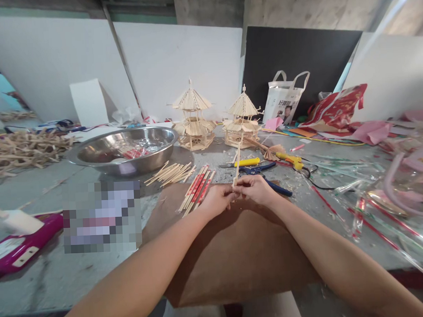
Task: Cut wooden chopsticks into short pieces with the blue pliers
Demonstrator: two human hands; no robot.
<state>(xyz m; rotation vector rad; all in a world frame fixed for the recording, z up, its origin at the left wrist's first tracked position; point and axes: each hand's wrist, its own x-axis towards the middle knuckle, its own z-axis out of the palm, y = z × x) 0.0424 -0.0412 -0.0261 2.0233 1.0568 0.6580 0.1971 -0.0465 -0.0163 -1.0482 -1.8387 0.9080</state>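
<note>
Both my hands meet above a brown board [236,251]. A thin wooden stick [238,162] stands nearly upright from my fingertips, leaning slightly right, with a small wooden bit at its lower end. The fingers of my left hand [216,199] pinch this lower end from the left. From the other side, my right hand [257,190] pinches the same spot with thumb and forefinger. Left of my hands lie chopsticks in red-marked wrappers [199,189] and a loose pile of short wooden sticks [170,173]. Just beyond my right hand are a yellow utility knife [246,162] and blue-handled pliers [277,187].
Two wooden stick pavilions [193,126] stand at the back. A steel basin [127,164] holds wrapped items. A yellow glue gun [292,160] with a black cord lies right, near scattered plastic wrappers [357,213]. A magenta tool [29,246] lies left, below a wood-scrap heap [22,150].
</note>
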